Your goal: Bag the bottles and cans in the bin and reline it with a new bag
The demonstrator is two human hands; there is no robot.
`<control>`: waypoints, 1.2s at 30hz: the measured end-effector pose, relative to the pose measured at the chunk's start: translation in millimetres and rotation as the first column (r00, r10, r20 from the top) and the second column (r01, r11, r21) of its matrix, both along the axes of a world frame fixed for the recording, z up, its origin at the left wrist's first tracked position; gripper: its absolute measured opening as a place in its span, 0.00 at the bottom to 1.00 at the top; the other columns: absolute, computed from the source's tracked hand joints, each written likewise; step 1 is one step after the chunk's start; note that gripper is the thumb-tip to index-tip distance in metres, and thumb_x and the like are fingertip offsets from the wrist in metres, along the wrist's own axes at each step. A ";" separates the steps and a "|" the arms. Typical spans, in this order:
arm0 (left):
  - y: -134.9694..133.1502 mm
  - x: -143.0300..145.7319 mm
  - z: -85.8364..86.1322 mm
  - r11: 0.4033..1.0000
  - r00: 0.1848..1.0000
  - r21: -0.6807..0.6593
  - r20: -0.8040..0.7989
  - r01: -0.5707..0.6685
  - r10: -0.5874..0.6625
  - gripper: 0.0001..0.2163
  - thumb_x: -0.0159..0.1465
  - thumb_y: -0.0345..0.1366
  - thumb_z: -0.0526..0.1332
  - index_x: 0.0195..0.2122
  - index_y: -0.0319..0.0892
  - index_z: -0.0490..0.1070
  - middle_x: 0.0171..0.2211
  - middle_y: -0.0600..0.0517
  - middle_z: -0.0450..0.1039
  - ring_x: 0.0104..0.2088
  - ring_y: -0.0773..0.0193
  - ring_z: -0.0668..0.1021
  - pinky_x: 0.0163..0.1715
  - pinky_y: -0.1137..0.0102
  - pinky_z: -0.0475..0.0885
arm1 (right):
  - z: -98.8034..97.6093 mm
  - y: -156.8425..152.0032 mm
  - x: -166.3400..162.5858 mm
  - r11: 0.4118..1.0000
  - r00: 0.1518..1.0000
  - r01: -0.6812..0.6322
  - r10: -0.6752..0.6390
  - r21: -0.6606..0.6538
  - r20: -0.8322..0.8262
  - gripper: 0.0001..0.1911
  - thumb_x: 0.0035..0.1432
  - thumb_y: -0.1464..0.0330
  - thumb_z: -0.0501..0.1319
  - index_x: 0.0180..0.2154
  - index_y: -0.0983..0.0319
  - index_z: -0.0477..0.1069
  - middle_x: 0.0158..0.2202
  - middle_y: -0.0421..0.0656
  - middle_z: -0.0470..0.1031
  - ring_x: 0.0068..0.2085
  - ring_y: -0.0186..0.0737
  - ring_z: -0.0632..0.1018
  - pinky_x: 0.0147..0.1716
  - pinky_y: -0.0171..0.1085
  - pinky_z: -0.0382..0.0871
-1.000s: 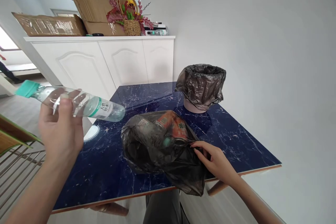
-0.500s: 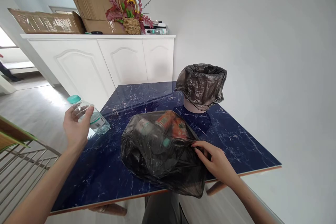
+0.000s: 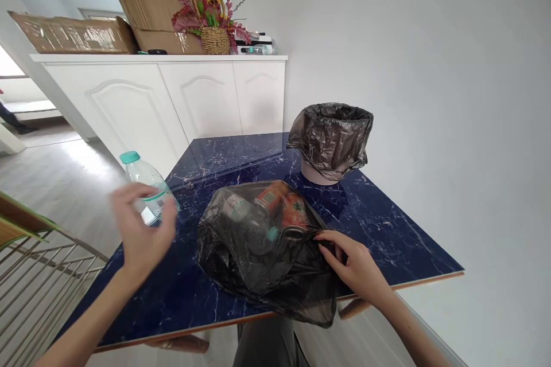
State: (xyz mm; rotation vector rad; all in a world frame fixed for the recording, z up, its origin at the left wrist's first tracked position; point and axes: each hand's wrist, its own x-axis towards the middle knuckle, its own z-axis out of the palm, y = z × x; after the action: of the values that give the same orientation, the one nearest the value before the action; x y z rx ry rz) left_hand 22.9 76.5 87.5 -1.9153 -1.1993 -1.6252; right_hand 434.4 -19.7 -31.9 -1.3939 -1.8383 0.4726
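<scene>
Open left hand by a water bottle (image 3: 144,176), right hand gripping a black bag (image 3: 253,264) on the blue table (image 3: 387,223).
The left hand (image 3: 142,232), blurred, fingers spread and holding nothing, hovers just in front of the upright, teal-capped bottle near the table's left edge; whether they touch cannot be told. The right hand (image 3: 355,264) pinches the bag's rim mid-table, orange cans (image 3: 284,206) showing inside. A lined bin (image 3: 329,137) stands behind.

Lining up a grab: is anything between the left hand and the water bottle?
Nothing visible. The left hand is open just in front of the upright bottle near the table's left edge; the black bag lies apart to the right, held by the right hand.
</scene>
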 end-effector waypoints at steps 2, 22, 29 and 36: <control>-36.2 33.6 6.3 0.804 0.859 -0.454 -0.143 0.384 -0.491 0.05 0.71 0.32 0.62 0.45 0.48 0.73 0.39 0.53 0.78 0.40 0.60 0.81 0.43 0.65 0.77 | -1.1 0.3 0.1 1.000 1.000 0.002 -0.002 -0.002 0.001 0.14 0.74 0.63 0.57 0.54 0.57 0.76 0.55 0.47 0.81 0.28 0.36 0.74 0.34 0.38 0.75; -13.3 90.1 -39.7 0.866 0.496 -0.495 -0.772 -0.077 -0.397 0.26 0.70 0.26 0.57 0.70 0.40 0.63 0.71 0.39 0.64 0.70 0.37 0.66 0.69 0.40 0.61 | -5.6 0.4 1.8 0.997 0.999 0.042 -0.042 0.061 -0.003 0.31 0.71 0.61 0.59 0.72 0.51 0.60 0.70 0.52 0.69 0.26 0.34 0.76 0.47 0.43 0.80; 4.0 107.5 -26.9 0.852 0.497 -0.518 -0.762 -0.081 -0.416 0.24 0.63 0.26 0.66 0.61 0.43 0.70 0.63 0.40 0.73 0.65 0.41 0.72 0.69 0.43 0.60 | 0.3 1.5 0.7 0.997 0.995 0.073 -0.073 -0.005 -0.064 0.30 0.71 0.61 0.59 0.71 0.59 0.62 0.32 0.38 0.78 0.30 0.38 0.77 0.50 0.41 0.77; -26.7 94.7 13.5 0.642 0.812 -0.672 -0.103 0.369 -0.575 0.23 0.72 0.47 0.66 0.65 0.50 0.69 0.64 0.46 0.75 0.63 0.48 0.77 0.63 0.52 0.73 | 3.0 0.9 0.1 0.993 0.991 0.107 -0.111 -0.051 -0.078 0.30 0.72 0.59 0.58 0.70 0.59 0.63 0.23 0.31 0.63 0.28 0.40 0.74 0.40 0.37 0.74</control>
State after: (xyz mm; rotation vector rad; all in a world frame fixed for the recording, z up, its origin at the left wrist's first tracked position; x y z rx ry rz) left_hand 117.6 49.9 101.0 -3.0124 -1.2589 -1.0953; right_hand 434.5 -18.8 -28.8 -1.4767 -1.6862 0.5110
